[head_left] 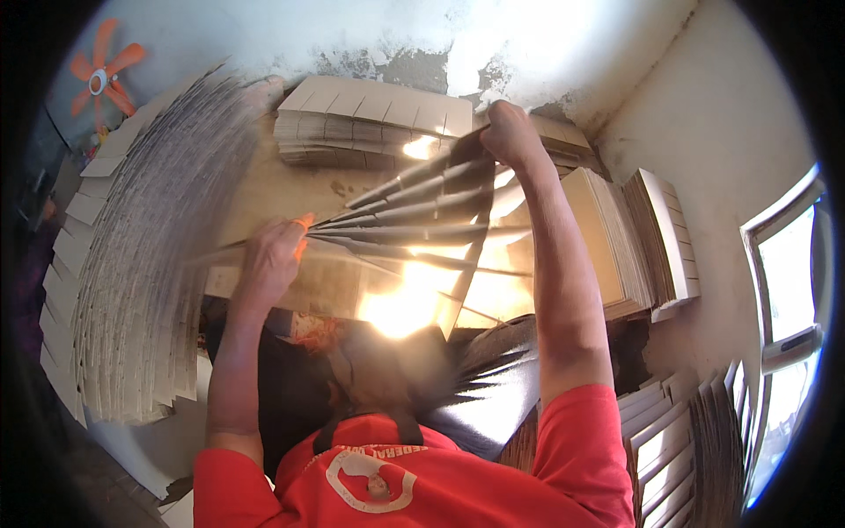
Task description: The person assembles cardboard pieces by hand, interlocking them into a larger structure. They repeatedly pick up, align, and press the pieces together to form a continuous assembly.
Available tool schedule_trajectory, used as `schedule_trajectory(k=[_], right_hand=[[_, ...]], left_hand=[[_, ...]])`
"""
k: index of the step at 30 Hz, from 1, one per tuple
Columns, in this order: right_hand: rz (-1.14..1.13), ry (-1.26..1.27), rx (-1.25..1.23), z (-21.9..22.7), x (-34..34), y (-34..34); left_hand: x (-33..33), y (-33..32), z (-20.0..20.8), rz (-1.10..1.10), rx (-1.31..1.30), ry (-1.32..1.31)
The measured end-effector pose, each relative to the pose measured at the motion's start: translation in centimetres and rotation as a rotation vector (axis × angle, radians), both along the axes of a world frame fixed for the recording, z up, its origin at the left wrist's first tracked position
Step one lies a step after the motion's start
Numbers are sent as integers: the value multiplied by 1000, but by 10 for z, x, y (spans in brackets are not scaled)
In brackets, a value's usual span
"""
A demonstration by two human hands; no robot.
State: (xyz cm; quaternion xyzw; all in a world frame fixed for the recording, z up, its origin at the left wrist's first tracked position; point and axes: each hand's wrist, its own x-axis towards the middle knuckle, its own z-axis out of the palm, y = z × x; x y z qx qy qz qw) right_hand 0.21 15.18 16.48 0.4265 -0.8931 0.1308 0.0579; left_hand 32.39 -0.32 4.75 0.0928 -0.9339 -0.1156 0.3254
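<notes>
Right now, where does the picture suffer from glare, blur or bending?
Head view: strong glare below the dark strips; head view, right: the window is washed out and looks curved; head view, left: the cardboard stack looks smeared.

Tan table [268,189], marked with dark smudges beyond the left fingers [290,233] and sunlit to their right. Directly on it: a far stack [370,132] of pale card, left of the right fingers [503,132], and two card blocks [612,242] rightward of those fingers. A fanned row [158,238] runs left of the left fingers; its footing is hidden.
</notes>
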Motion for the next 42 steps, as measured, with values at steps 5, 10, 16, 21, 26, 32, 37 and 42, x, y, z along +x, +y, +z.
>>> schedule_trajectory(k=[5,10,16,21,26,32,37,42], right_hand=[[21,-78,-217,-55,-2,0],[51,312,-261,-68,118,58],[201,65,67,-126,175,120],[29,126,234,-131,129,156],[-119,132,144,-126,76,172],[-122,140,22,-137,47,184],[-154,73,-10,-141,49,187],[-101,169,40,-149,43,197]], left_hand=[[20,0,3,82,66,-344],[49,-3,-10,271,137,-423],[67,-23,-16,434,-22,-452],[76,-58,-25,552,-124,-466],[67,-43,-19,622,69,-296],[88,-68,-77,231,807,413],[62,-88,-104,365,1170,856],[22,-99,-86,163,1427,987]])
